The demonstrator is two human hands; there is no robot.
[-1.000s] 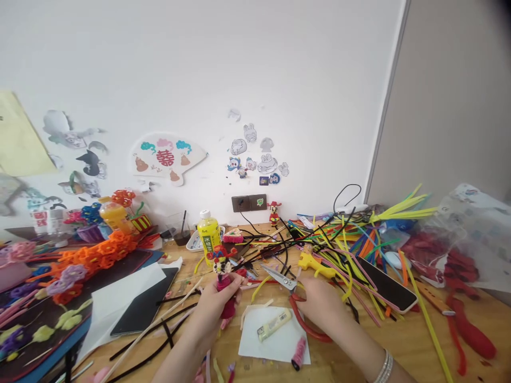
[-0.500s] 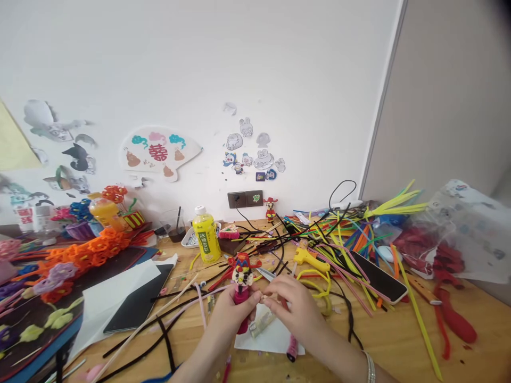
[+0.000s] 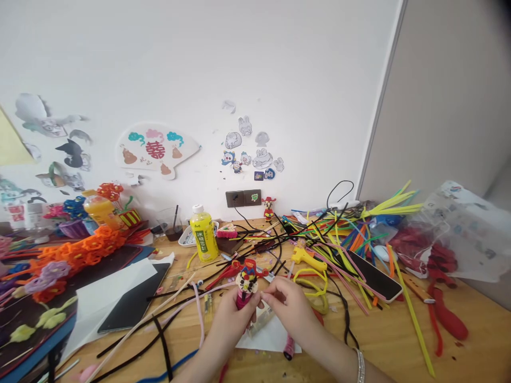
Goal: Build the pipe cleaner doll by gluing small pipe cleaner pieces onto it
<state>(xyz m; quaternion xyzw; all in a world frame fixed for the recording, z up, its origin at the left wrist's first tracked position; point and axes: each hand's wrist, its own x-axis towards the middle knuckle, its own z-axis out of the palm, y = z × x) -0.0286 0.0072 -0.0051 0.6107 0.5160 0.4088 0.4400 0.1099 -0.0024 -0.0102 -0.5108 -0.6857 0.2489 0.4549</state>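
Observation:
A small handmade doll point(image 3: 246, 282) with a pale, whiskered face, a red hat with blue and yellow trim and a pink body stands upright in my left hand point(image 3: 231, 319). The fingers are wrapped round its body. Close beside the doll, my right hand point(image 3: 290, 308) is pinched, its fingertips meeting near my left thumb. What they hold is too small to make out. A grey pointed blade point(image 3: 268, 277) shows just behind my right hand; its other end is hidden. Under my hands lies a white paper sheet point(image 3: 265, 341) with a pink fuzzy roll point(image 3: 289, 348) at its edge.
A yellow glue gun point(image 3: 308, 258) and a heap of coloured pipe cleaners point(image 3: 359, 234) lie to the right, beside a phone point(image 3: 373, 277). A drink bottle point(image 3: 204, 234) stands behind my left hand. Farther back is a similar red-hatted doll point(image 3: 269, 209). Fuzzy flowers point(image 3: 83, 250) fill the left.
The doll has moved slightly right and down in my left hand, its face tilting a little. My right hand stays pinched beside it. The whole view has shifted slightly.

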